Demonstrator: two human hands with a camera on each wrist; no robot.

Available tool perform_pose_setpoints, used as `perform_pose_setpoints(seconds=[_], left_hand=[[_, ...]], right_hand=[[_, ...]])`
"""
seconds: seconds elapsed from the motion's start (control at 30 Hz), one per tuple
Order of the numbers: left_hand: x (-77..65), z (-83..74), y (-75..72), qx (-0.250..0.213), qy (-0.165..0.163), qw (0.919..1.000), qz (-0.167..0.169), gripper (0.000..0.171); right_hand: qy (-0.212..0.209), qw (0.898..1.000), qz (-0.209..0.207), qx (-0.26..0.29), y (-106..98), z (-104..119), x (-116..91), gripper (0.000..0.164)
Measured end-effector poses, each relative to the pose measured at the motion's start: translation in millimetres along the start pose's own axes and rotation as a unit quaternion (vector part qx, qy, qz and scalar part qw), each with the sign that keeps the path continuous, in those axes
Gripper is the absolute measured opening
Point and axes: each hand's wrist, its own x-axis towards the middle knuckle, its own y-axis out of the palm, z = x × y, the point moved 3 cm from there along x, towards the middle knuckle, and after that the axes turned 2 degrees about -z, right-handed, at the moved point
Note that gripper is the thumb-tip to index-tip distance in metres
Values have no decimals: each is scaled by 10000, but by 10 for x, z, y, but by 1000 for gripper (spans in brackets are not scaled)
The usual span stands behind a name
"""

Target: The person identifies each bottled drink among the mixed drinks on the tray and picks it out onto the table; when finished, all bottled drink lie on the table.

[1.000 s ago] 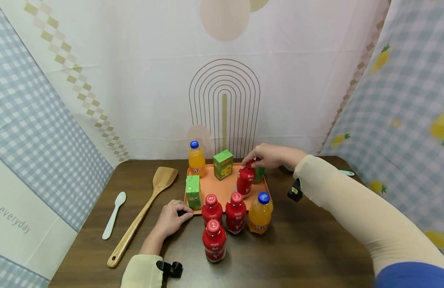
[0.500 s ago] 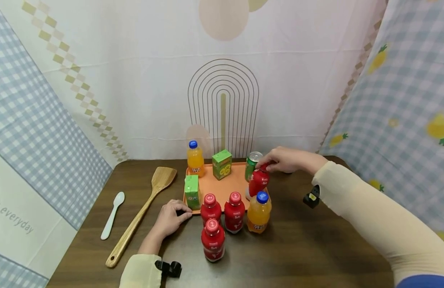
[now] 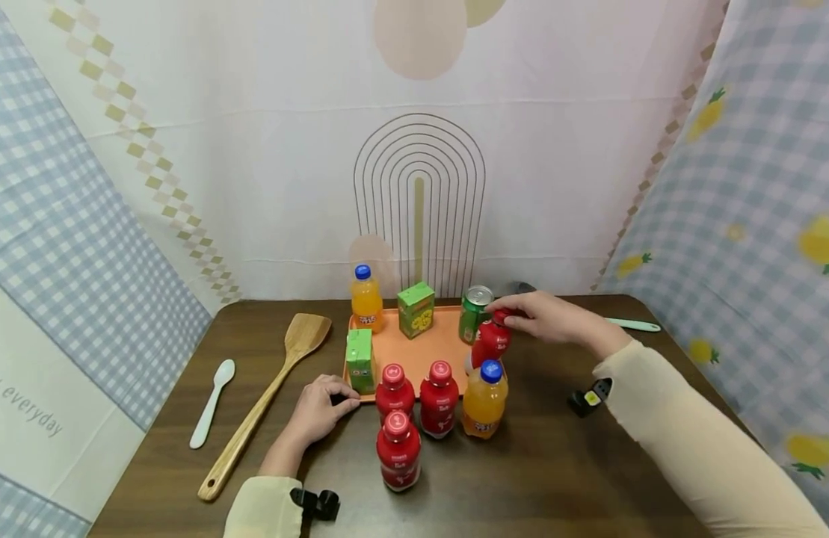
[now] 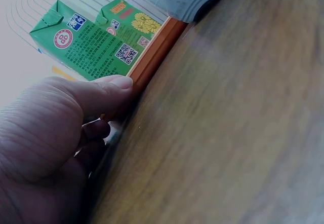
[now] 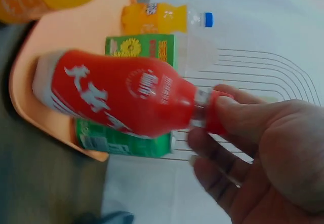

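My right hand (image 3: 552, 320) pinches the cap of a red bottle (image 3: 491, 341) over the right side of the orange tray (image 3: 417, 362). The bottle leans, its cap toward the right, and in the right wrist view its white base (image 5: 44, 84) overlaps the tray. Just behind it stands a green can (image 3: 473, 315). With thumb on the rim and fingers curled below, my left hand (image 3: 320, 411) grips the tray's near left corner. Beside that corner a green juice carton (image 3: 360, 362) stands on the tray; a second carton (image 3: 416, 308) and an orange juice bottle (image 3: 366, 299) stand farther back.
Along the tray's front are red bottles (image 3: 438, 400) and an orange juice bottle with blue cap (image 3: 484, 401); another red bottle (image 3: 398, 452) stands nearer. To the left lie a wooden spatula (image 3: 266, 403) and a white spoon (image 3: 214, 403). A pale green handle (image 3: 635, 325) lies at right.
My right hand has moved the red bottle rightward and a little nearer, from the tray's inner area to its right side, uncovering the green can. The left hand has stayed at the tray corner.
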Motion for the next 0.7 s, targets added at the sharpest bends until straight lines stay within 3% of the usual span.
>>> perform_pose_setpoints(seconds=[0.23,0.4,0.57,0.7], left_hand=[[0,18,-2,15,42,10000,-5,15],[-7,31,-15,44,53,10000,-3,13],[-4,27,-2,47,87,9999,-18,12],[-6,14,10,28,79,10000,-36,14]], right_hand=[[-227,9892,-969,1079,271,-196,-71,37],[-112,9763,-1178,1810,443,-271,-64,44],[226,9629,-1379,2308,550,-306,-55,48],[226,9510,-1623,2620,590,-310,-49,49]])
